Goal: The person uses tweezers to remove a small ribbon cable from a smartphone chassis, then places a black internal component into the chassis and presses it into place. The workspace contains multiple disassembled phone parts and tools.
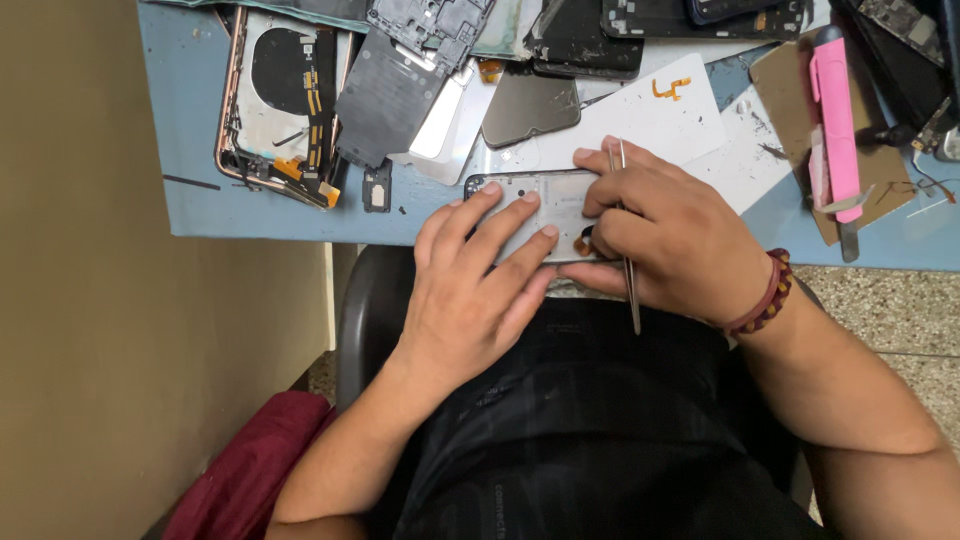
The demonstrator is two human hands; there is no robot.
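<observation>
An opened phone frame (pixel 555 200) lies at the near edge of the blue table (pixel 190 130). My left hand (pixel 475 275) presses flat on its left part, fingers spread over it. My right hand (pixel 670 235) rests on the frame's right end and grips thin metal tweezers (pixel 628 270), which run between the fingers with their tips toward the frame. A small orange flex piece (pixel 583 242) shows under the right thumb. A beaded bracelet (pixel 768 293) circles the right wrist.
A gold-rimmed phone back housing (pixel 280 100) lies at the left. Dark plates and phone parts (pixel 410 70) crowd the back. A white sheet (pixel 650 120) carries an orange flex. A pink utility knife (pixel 835 120) rests on cardboard at right. A chair and maroon cloth (pixel 245 470) are below.
</observation>
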